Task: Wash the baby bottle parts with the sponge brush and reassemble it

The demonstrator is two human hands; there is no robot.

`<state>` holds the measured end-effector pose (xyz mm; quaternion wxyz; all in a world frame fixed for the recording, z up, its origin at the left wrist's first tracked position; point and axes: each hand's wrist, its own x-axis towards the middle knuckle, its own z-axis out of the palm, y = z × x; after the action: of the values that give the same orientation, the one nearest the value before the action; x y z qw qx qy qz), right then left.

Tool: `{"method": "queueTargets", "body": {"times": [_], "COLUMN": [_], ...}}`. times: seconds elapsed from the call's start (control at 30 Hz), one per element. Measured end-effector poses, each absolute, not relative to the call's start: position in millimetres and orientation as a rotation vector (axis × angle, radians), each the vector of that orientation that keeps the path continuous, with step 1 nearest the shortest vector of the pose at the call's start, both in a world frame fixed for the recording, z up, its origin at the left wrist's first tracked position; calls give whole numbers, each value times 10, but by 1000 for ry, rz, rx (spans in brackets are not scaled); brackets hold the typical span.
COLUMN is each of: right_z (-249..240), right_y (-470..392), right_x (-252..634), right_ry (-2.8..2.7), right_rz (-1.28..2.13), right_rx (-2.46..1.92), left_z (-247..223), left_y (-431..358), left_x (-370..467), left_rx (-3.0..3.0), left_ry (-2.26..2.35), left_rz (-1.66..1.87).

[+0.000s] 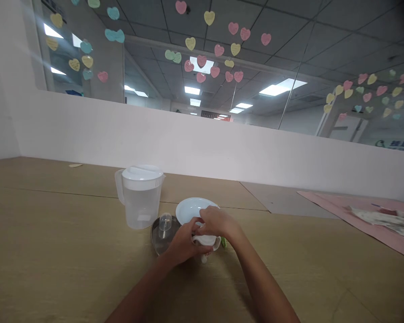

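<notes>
My left hand (184,243) is wrapped round the side of a small clear measuring cup (217,244) with a handle and red markings. White shows inside the cup's top; I cannot tell whether it is contents or a lid. Over the cup's far rim, my right hand (216,220) has its fingers bent together, and whatever they pinch is hidden. Behind the hands lies a white plate (188,206), partly covered by the right hand. A dark round tray (157,242) sits left of the cup, bearing a small clear plastic cup (165,223).
A lidded translucent pitcher (141,202) stands behind the tray. Something green (223,242) peeks out right of the measuring cup. Pink sheeting (326,201) with a whitish cloth-like item (387,220) lies at the right. A white wall (188,141) bounds the table's back.
</notes>
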<state>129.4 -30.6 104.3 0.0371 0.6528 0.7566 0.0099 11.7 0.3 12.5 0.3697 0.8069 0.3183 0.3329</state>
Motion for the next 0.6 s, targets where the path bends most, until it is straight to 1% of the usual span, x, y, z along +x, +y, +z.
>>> {"method": "queueTargets", "body": {"times": [0.2, 0.3, 0.37, 0.43, 0.5, 0.53, 0.6], "right_z": [1086, 1089, 1076, 1066, 1067, 1072, 1089], "right_y": [-316, -311, -294, -276, -265, -263, -268], "right_x": [1305, 1328, 1356, 1382, 1395, 1396, 1393], "right_ry": [2303, 2317, 2327, 2333, 2345, 2351, 2364], "right_rz": [-121, -214, -293, -332, -325, -318, -338], "right_rx": [2092, 2102, 2098, 2098, 2109, 2111, 2112], "left_z": [29, -36, -69, -94, -120, -137, -180], "left_y": [25, 72, 154, 280, 426, 495, 605], "left_x": [77, 14, -39, -93, -143, -165, -199], "left_rx": [2339, 2400, 2318, 2159, 2008, 1994, 2085], "left_ry": [805, 634, 600, 776, 1106, 1289, 1603], "left_rz": [935, 1086, 1271, 1484, 1605, 1588, 1415]}}
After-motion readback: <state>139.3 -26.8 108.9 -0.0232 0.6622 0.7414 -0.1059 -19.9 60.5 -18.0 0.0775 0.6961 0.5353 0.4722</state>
